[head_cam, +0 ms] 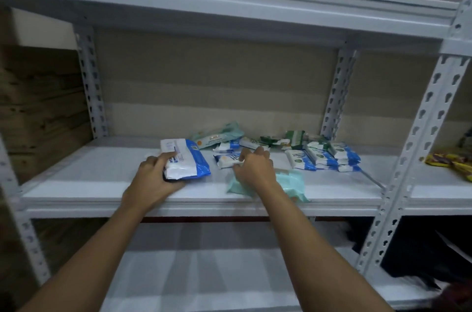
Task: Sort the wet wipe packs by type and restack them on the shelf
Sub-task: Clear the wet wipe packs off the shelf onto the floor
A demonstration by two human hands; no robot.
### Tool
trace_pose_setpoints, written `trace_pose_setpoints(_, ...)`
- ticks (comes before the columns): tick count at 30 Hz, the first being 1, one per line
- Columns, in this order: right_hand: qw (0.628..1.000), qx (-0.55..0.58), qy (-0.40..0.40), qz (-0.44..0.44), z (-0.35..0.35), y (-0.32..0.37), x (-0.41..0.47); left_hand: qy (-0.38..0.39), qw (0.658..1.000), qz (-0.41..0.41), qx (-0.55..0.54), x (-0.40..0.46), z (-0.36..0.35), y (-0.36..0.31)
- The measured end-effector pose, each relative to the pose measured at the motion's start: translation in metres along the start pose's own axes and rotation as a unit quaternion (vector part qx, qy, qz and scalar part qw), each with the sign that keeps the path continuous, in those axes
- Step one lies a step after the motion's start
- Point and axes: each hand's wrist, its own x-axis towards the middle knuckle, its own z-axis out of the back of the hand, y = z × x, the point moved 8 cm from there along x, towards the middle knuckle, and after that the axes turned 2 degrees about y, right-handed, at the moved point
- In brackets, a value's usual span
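Sorting partly done. Blue-white stack (332, 157) formed near shelf (76, 191) right end. Loose packs (229, 144) left unsorted at back. Large pack (185, 161) gripped by left hand (153, 179); small pack (226, 160) pinched by right hand (252, 167), over teal pack (293, 181) at front edge.

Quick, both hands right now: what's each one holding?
Left hand: grips the large blue-and-white wipe pack on the shelf.
Right hand: pinches a small blue-and-white pack, over the mint-green pack.
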Motion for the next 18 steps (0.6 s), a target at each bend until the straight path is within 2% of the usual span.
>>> trace_pose_setpoints(3,0.996,-0.017,0.088,-0.012,-0.007,-0.001,0.025,-0.036,0.999,0.011,0.008,-0.004,0.002,0.0)
trace_pose_setpoints(6,0.986,0.015,0.162,-0.029,-0.022,-0.002,0.038,-0.074,0.997,-0.002,0.006,-0.007,0.006,-0.003)
trace_pose_setpoints(8,0.983,0.012,0.18,-0.035,-0.027,-0.001,0.049,-0.091,0.996,-0.015,-0.001,-0.006,0.008,-0.004)
trace_pose_setpoints(13,0.973,-0.07,0.218,-0.018,-0.037,0.011,0.065,-0.076,0.997,-0.003,-0.012,-0.004,0.007,0.001)
trace_pose_setpoints(18,0.981,-0.023,0.193,-0.005,-0.038,0.024,0.063,-0.031,0.999,0.012,-0.015,-0.001,0.003,0.006)
